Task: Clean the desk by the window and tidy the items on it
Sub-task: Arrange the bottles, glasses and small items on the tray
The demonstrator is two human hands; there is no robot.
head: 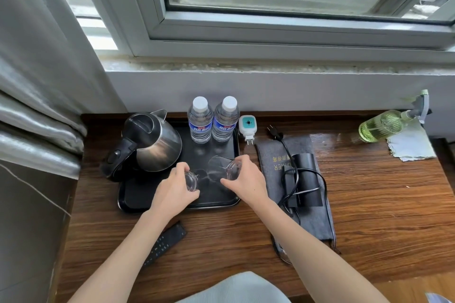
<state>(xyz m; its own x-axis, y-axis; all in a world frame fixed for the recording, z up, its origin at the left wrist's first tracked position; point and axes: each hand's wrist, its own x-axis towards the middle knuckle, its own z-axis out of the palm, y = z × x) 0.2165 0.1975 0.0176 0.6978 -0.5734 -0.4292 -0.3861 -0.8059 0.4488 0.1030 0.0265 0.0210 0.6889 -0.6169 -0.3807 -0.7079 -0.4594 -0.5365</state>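
Note:
A black tray lies on the wooden desk under the window. On it stand a steel kettle and two water bottles. My left hand grips a clear glass tipped on its side over the tray. My right hand grips a second clear glass, also tilted, mouth toward the bottles. The two glasses nearly touch above the tray's middle.
A white plug-in device lies right of the tray. A grey pouch carries a black hair dryer with its cord. A remote sits near the front edge. A green spray bottle and cloth lie far right. Curtain hangs left.

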